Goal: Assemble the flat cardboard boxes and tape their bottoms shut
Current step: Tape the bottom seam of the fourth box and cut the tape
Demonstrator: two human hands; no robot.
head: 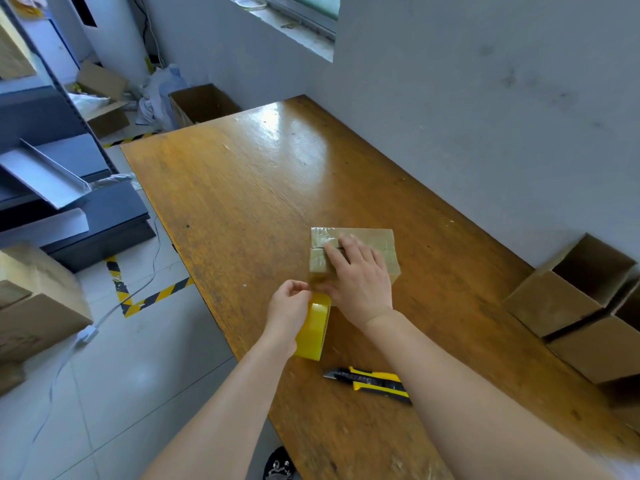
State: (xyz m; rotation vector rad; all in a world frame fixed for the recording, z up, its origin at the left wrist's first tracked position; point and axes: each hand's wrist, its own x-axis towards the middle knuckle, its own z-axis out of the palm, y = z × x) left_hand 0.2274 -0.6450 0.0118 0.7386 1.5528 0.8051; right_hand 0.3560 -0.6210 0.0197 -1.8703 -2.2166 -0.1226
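A small cardboard box [356, 249] sits bottom-up on the wooden table [242, 188], just right of the frame's centre. Clear tape already covers the left part of its upturned face.

The right hand [358, 280] lies palm-down on the box, fingers extended and spread, not gripping. Its fingertips [334, 252] press on the taped face near the flap seam, which shows as a dark slit just above them. The thumb reaches toward the box's near left corner.

The left hand [289, 306] is just below and left of the box, at the table's edge. Its fingers are curled closed on a yellow tape roll [313, 329], which stands on edge between the two wrists. Thumb and forefinger pinch together at the top of the roll, where a short run of tape leads up to the box's near side.

A yellow-and-black utility knife [372, 382] lies flat on the table below the roll, partly hidden by the right forearm.

Assembled open boxes [571, 299] are grouped at the right edge of the frame against the wall. Further cardboard boxes [34, 306] are stacked on the floor at the left edge
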